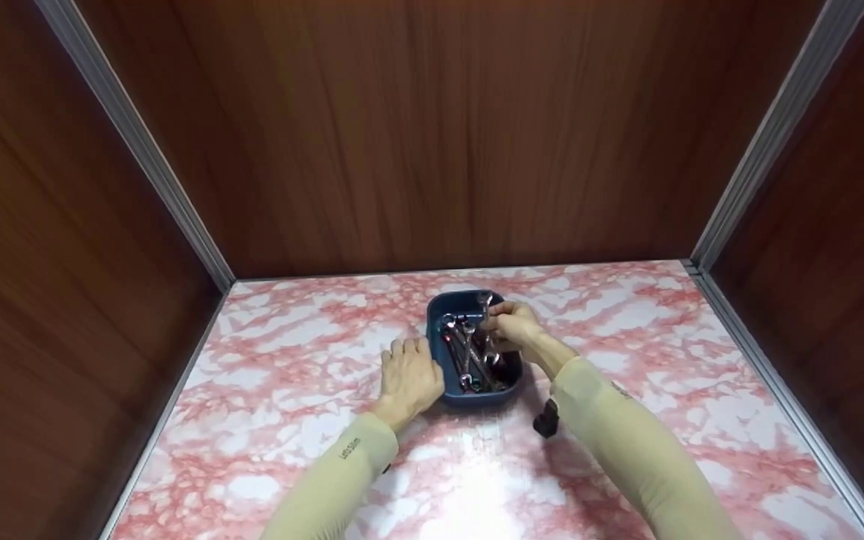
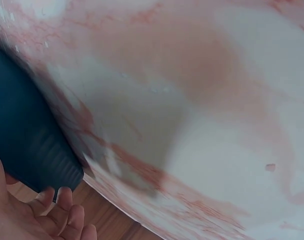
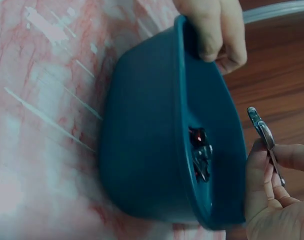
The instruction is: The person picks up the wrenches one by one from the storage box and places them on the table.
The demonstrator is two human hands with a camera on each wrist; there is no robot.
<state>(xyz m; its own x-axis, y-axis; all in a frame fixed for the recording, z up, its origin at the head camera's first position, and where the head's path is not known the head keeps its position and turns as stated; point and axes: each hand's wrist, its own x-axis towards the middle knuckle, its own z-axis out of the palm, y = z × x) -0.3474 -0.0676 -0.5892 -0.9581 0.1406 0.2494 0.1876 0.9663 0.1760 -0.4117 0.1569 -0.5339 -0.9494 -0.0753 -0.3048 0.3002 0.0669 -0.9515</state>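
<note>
A dark blue plastic bin (image 1: 475, 400) stands on the table with several metal wrenches (image 1: 466, 352) lying in it. My left hand (image 1: 411, 375) is at the bin's left side and grips its rim, as the right wrist view shows with fingers bent over the edge. Over the bin's right part, my right hand (image 1: 513, 330) pinches a shiny wrench (image 3: 264, 132) between thumb and fingers, raised above the others. In the left wrist view, the left fingers (image 2: 64, 210) curl beside the bin's ribbed outer wall (image 2: 47, 155).
The table (image 1: 289, 450) has a red and white marbled top. Brown wood-grain panels (image 1: 432, 135) stand behind and on both sides, joined by metal rails (image 1: 139, 142). A small black object (image 1: 546, 420) shows beside the right forearm.
</note>
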